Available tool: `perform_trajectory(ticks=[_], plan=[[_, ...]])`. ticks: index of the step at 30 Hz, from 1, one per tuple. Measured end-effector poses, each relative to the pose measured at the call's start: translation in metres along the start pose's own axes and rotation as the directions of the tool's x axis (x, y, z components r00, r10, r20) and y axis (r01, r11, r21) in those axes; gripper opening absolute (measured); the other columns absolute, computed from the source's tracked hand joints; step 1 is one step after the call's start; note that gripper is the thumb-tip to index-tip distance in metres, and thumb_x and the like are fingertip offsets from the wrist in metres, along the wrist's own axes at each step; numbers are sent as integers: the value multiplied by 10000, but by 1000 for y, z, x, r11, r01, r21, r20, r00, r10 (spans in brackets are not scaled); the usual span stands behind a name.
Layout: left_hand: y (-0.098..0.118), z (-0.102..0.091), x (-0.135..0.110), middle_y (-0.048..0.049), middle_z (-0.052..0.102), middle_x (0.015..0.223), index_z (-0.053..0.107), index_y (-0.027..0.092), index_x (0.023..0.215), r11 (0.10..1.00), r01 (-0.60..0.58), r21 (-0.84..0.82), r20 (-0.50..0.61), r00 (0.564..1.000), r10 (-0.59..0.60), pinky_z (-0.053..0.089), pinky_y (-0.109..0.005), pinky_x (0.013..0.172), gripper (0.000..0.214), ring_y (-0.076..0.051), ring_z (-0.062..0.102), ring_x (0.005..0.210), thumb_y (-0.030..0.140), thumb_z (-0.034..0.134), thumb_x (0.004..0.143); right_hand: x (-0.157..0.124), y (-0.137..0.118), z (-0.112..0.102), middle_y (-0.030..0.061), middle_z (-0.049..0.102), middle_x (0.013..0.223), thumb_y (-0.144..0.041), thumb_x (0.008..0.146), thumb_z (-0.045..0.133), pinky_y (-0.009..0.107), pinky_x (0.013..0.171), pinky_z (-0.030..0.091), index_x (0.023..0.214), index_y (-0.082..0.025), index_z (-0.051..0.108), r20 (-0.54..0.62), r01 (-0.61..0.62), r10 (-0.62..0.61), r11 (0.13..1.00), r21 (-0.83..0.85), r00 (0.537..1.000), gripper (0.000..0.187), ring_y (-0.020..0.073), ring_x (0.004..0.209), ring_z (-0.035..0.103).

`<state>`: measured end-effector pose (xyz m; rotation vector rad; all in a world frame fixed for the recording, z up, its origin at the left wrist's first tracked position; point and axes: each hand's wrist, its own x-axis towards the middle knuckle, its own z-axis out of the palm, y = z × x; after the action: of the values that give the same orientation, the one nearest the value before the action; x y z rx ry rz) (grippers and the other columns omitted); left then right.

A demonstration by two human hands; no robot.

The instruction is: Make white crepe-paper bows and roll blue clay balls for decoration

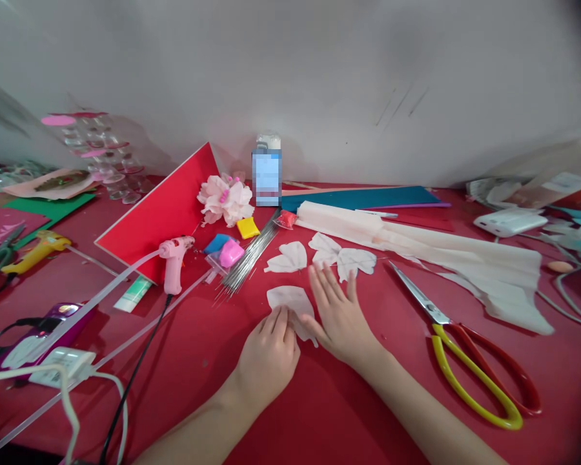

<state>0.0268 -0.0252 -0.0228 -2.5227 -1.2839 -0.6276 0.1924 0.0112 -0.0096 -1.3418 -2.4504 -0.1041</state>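
My left hand (268, 355) rests on the red table, its fingers pinched on the near edge of a white crepe-paper petal (288, 300). My right hand (336, 313) lies flat, fingers stretched out, pressing on the right side of the same petal. Beyond the hands lie two more white petal pieces, one (286, 258) to the left and one (348, 258) to the right. A long folded strip of white crepe paper (440, 255) stretches off to the right.
Large scissors with red and yellow handles (474, 365) lie right of my right hand. A pink glue gun (174, 258), a bundle of thin wires (249, 258), a pink paper flower (225, 200), a red card sheet (159, 213), a yellow glue gun (36, 250) and cables (68, 387) crowd the left.
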Motion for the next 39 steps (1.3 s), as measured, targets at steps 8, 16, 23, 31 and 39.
perform_trajectory(ticks=[8,16,23,31,39], plan=[[-5,-4,-1,-200,665,1114,654,-12,1070,999,-16,-48,42,999,18,556,-358,868,401,-284,626,1059,132,391,805,1,3,1,222,346,1445,-502,933,302,610,1098,144,1432,-30,256,-26,-39,38,999,-6,999,688,336,1376,248],[-11,-6,-1,-177,656,1145,662,13,1070,996,-56,-68,52,997,59,548,-337,884,405,-265,620,1078,129,371,814,-5,7,7,239,294,1466,-526,926,309,645,1066,174,1445,-40,224,-10,-121,121,992,-32,993,716,365,1389,183],[-12,-5,-1,-194,652,1145,658,3,1069,996,-70,-63,68,995,75,537,-348,899,397,-273,616,1082,123,377,816,-1,3,2,109,226,1524,-466,938,326,705,1019,185,1427,-205,329,31,-130,131,991,-20,991,554,399,1398,90],[-14,-6,-1,-203,641,1160,641,-9,1100,994,-83,-68,86,992,89,525,-347,914,404,-274,606,1098,128,386,817,-1,7,4,178,209,1517,-504,932,320,714,1019,149,1440,-155,297,24,-153,154,988,-25,988,617,414,1391,102],[-17,-7,-1,-187,635,1180,616,0,1142,992,-89,-94,99,990,98,529,-349,909,411,-265,608,1095,134,388,827,-9,26,1,154,195,1527,-366,956,334,668,1047,197,1389,-167,408,-19,-267,266,963,-26,964,482,397,1400,51]])
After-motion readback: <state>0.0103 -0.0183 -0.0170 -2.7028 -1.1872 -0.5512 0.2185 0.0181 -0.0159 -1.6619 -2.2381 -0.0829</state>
